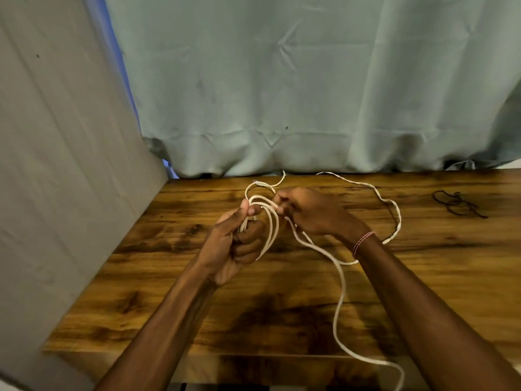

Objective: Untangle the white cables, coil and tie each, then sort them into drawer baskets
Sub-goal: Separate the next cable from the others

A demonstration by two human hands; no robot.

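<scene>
A long white cable [342, 289] lies across the wooden table [282, 306]. My left hand [239, 244] grips a bundle of its loops [272, 224], thumb pressed on top. My right hand [313, 213] pinches a strand of the same cable right beside the loops. From there the cable runs down past the table's front edge and also curves out to the right and back along the far edge. A loose cable end [282, 177] sticks up behind the hands.
Thin dark ties [456, 203] lie on the table at the far right. A grey wall [62, 165] borders the table on the left and a pale green curtain [310, 80] hangs behind it.
</scene>
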